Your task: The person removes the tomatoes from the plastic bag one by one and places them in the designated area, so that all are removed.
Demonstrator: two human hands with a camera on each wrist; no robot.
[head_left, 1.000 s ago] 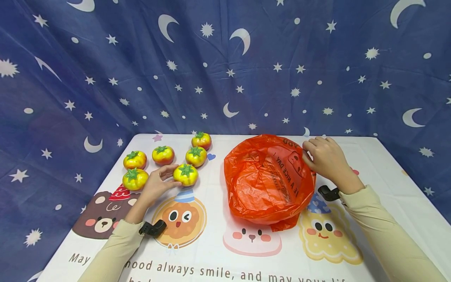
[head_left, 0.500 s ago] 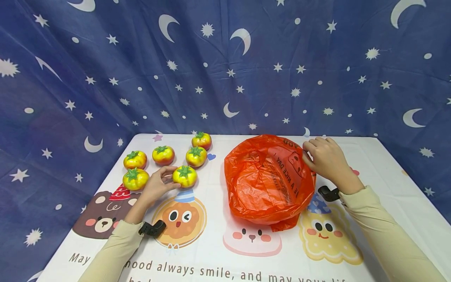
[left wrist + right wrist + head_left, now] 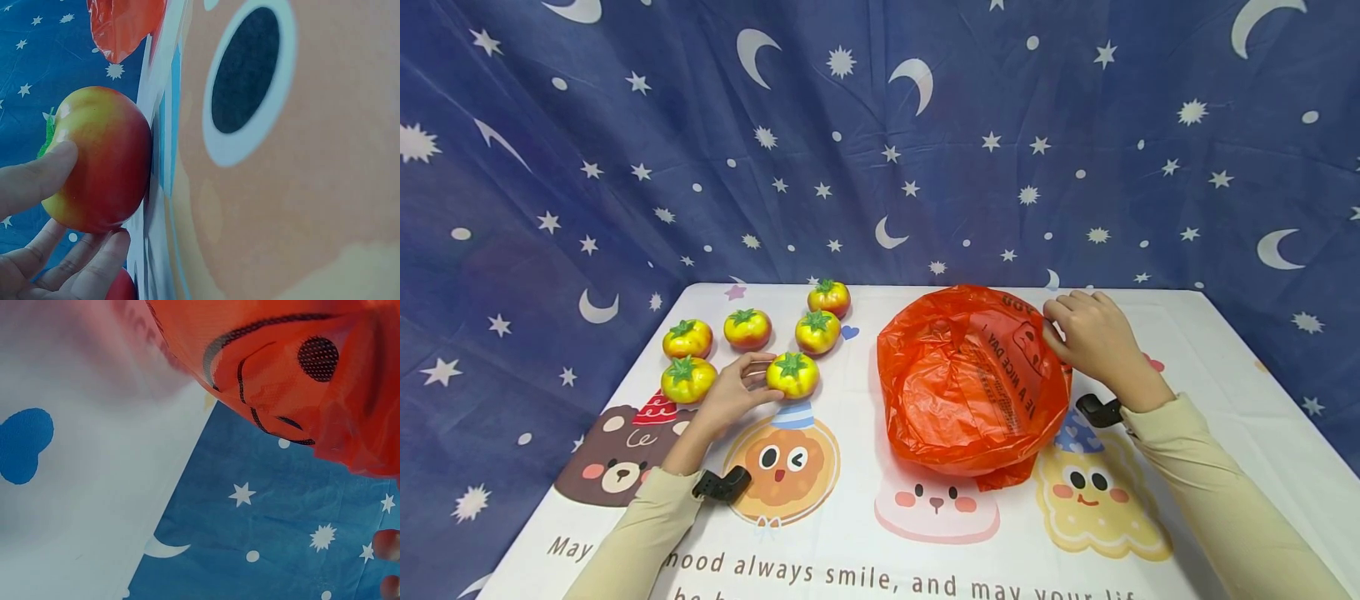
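My left hand (image 3: 734,392) holds a yellow-and-red toy tomato (image 3: 793,376) with a green leafy top. In the left wrist view the thumb lies on one side of this tomato (image 3: 103,162) and the fingertips touch it from the other. It looks to be at or just above the tabletop; which one, I cannot tell. On the right, my right hand (image 3: 1093,337) grips the upper right rim of an orange-red plastic bag (image 3: 955,383), whose wide mouth faces up. Printed letters show on the bag wall. The right wrist view catches only fingertips (image 3: 389,545) beside the bag (image 3: 281,375).
Several more toy tomatoes stand left and behind the left hand, among them one tomato (image 3: 817,332) close behind the held one and another (image 3: 688,380) by the wrist. A white printed cloth (image 3: 850,517) covers the table. A blue starry curtain (image 3: 820,167) hangs behind.
The left hand and its tomato have shifted slightly to the left. The right hand and the bag have stayed in place.
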